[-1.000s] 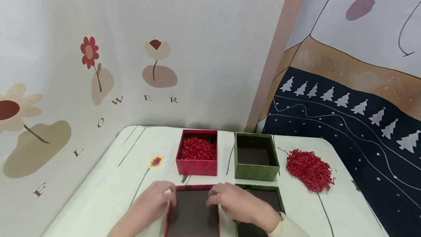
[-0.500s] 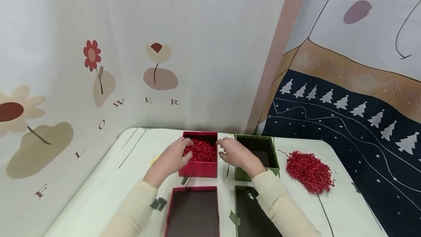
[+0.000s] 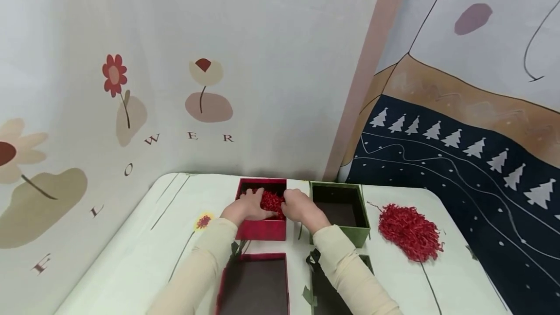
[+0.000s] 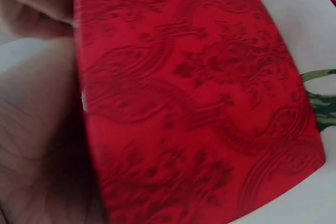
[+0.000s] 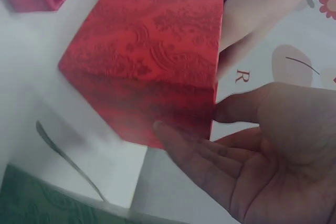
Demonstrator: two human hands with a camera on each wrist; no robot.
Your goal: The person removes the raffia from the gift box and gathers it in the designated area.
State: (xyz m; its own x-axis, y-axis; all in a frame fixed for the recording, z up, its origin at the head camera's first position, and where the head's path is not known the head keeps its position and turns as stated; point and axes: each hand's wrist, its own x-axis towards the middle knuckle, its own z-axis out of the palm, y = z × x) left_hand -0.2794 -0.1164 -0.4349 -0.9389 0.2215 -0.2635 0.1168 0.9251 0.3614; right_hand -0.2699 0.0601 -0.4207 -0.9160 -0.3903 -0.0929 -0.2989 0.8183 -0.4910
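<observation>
A small red box with an embossed floral pattern stands at the back of the table, with red shredded paper inside. My left hand reaches over its front left into the box, fingers spread on the shreds. In the left wrist view the box's wall hides those fingertips. At the right side, my right hand grips the box's wall; the right wrist view has the thumb at the rim and the fingers along the outer face.
An open green box with a dark inside stands right of the red one. A loose pile of red shredded paper lies farther right. Nearer are a shallow red box part and a green one, partly under the right sleeve.
Both hands have moved from the near red box part up to the far red box. The left now lies in the shreds, and the right has closed on the right wall.
</observation>
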